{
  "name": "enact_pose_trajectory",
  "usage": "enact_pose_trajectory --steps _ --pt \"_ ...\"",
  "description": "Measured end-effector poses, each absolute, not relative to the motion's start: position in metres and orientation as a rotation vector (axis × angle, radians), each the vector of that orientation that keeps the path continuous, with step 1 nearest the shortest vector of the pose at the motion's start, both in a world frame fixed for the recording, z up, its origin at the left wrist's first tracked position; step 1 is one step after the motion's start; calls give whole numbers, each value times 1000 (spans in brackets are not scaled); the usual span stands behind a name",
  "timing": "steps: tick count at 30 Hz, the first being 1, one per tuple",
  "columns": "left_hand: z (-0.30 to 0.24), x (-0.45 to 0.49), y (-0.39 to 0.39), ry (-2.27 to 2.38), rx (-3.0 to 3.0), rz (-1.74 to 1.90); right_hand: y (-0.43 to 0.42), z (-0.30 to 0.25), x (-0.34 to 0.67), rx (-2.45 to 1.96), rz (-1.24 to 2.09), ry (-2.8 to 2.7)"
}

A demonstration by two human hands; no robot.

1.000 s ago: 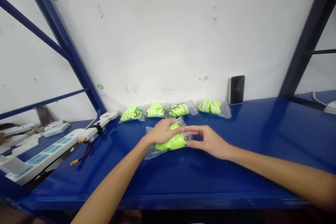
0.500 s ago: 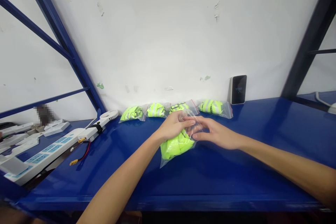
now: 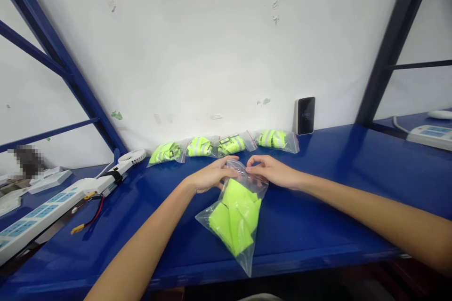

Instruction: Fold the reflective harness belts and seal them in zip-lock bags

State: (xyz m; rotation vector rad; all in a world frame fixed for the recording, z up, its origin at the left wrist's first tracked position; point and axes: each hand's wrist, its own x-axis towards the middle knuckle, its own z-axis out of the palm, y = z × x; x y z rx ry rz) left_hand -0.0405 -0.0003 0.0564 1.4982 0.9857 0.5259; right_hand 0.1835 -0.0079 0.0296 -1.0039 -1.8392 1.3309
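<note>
A clear plastic zip bag (image 3: 226,240) hangs over the near part of the table, its far end between my hands. Inside it lies a folded neon-yellow vest (image 3: 240,211). My left hand (image 3: 213,174) pinches the left side of the bag's mouth, thumb on top. With thumb and forefinger, my right hand (image 3: 271,171) grips the mouth's right side. Whether the seal is closed cannot be made out. Just beyond my hands, several similar bagged neon-yellow bundles (image 3: 231,145) with silvery stripes lie in a row by the wall.
A black-faced device (image 3: 305,116) leans against the wall at the back right. On the left are a small white fan (image 3: 132,156), a long white power strip (image 3: 45,211) and a red-black cable with yellow connectors (image 3: 93,216). Blue table (image 3: 328,211) underneath.
The bag has come nearer to me and turned, so more of the vest shows. My hands have shifted to opposite sides of its mouth. The view has swung right.
</note>
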Motion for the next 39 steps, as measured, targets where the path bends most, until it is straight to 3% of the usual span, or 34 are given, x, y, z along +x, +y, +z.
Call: enact_pose_trajectory --steps 11,21,39 --pt "25 -24 20 1077 1501 882 -4 21 181 -1059 912 -1871" --pt "24 -27 14 892 1919 976 -2 23 186 -953 1180 -1881" --pt "16 -19 7 956 1967 1200 -2 25 186 -979 1000 -1901"
